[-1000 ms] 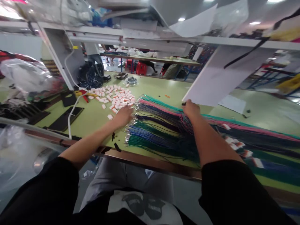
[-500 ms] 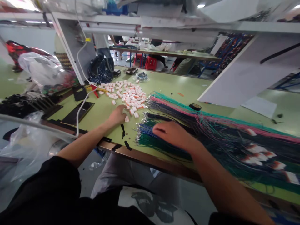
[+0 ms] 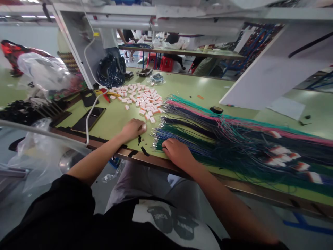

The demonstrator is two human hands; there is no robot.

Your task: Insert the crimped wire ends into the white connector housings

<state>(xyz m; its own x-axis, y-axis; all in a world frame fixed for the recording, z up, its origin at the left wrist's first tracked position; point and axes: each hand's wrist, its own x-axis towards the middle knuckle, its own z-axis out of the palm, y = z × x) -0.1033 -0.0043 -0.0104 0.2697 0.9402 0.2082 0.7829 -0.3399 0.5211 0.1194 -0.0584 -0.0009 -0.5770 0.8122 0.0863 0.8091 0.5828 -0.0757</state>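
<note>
My left hand point(image 3: 133, 130) is closed, with a small white connector housing point(image 3: 144, 127) pinched at its fingertips just above the table. Beyond it lies a loose pile of white and orange connector housings point(image 3: 148, 99). My right hand point(image 3: 178, 152) rests near the front edge, its fingers bent shut on green wires point(image 3: 159, 145) close to their metal-tipped ends; how many it grips is hidden. Alongside run blue wires point(image 3: 171, 135), black wires point(image 3: 187, 125), pink wires point(image 3: 182, 107) and teal wires point(image 3: 179, 101), their tips all toward the left.
A phone point(image 3: 88, 119), a white cable point(image 3: 87, 128) and red-and-yellow pliers point(image 3: 106, 95) lie on the left. Black tape scraps point(image 3: 133, 153) stick to the front edge. A tape roll point(image 3: 216, 110) sits behind the wires, and wired housings point(image 3: 279, 154) at right.
My left hand has drawn back from the pile toward me with a housing. My right hand has moved left and nearer the table edge, to the green wire ends. The view has tilted down slightly.
</note>
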